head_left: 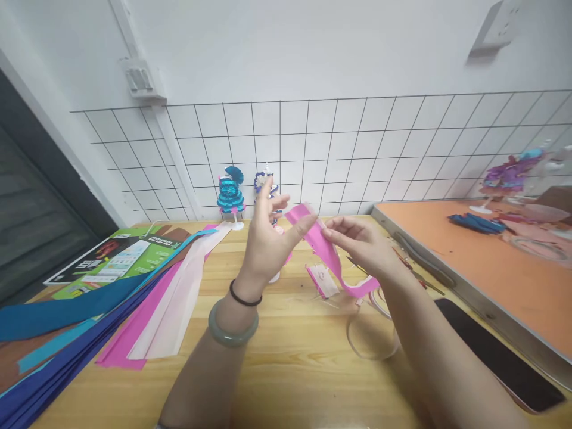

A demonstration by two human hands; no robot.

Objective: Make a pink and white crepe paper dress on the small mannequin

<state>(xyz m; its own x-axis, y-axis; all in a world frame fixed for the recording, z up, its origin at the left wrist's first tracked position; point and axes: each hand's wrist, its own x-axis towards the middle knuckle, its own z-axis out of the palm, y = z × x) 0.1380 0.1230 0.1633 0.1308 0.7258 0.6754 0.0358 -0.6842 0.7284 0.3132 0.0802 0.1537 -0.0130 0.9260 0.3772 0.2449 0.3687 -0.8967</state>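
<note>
Toward eight o'clock on the wooden table (277, 363), coloured strips (138, 322) lie in a loose fan, overlapping a green printed sheet (116, 262) at nine. Between nine and ten stands a blue tiered figure (230, 196) on a white foot. Just left of centre, the left hand (268, 238) is raised with its fingers spread, gripping nothing; its thumb lies across the upper end of a pink strip (330, 256), though whether it presses there I cannot tell. That strip slants from the centre toward five o'clock, its lower end curling, above and beside a small pink-and-white bundle (324, 280). At about three o'clock, the right hand (357, 238) has thumb and fingertips pinched on the strip's edge. Beyond it, near four-thirty, rests a thin pale loop (348, 342), with a dark phone (496, 354) at four. With the strip apparently secured mainly by that one pinch, a slackened right thumb could let it slip or twist. A sharp pull there might crease or tear the edge, if it is as flimsy as it looks, and the dangling end could snag on the loop if swept sideways.
</note>
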